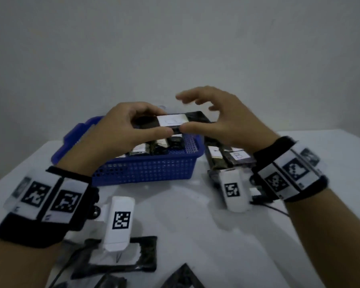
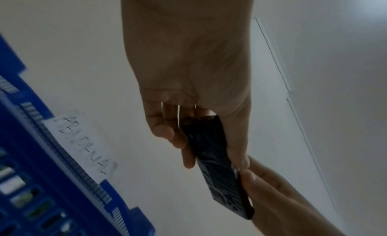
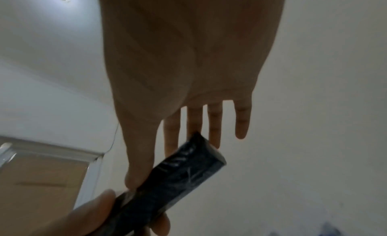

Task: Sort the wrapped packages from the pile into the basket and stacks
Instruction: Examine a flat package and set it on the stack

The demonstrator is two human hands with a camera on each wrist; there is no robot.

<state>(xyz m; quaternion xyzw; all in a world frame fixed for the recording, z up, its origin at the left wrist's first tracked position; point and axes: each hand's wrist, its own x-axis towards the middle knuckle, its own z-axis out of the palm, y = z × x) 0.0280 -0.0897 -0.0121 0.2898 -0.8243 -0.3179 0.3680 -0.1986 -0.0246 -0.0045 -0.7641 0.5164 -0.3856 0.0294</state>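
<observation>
The left hand (image 1: 121,129) had its grip clamped on a black wrapped package (image 1: 181,121), thumb on the near edge and fingers curled over the far one, holding it flat in the air above the blue basket (image 1: 146,169). The right hand (image 1: 222,119) had its thumb against the package's near edge, but its fingers (image 3: 214,123) were spread straight and apart, so that grip was not closed on anything. A white label on the package's top faced up; its writing was too blurred to read. Outward from there, the basket already held several labelled packages, and two stacks (image 1: 229,156) stood just to its right on the white table (image 1: 195,215). Nearer the person, the pile (image 1: 121,256) still showed a few dark packages, so the sorting looked well advanced but unfinished.
</observation>
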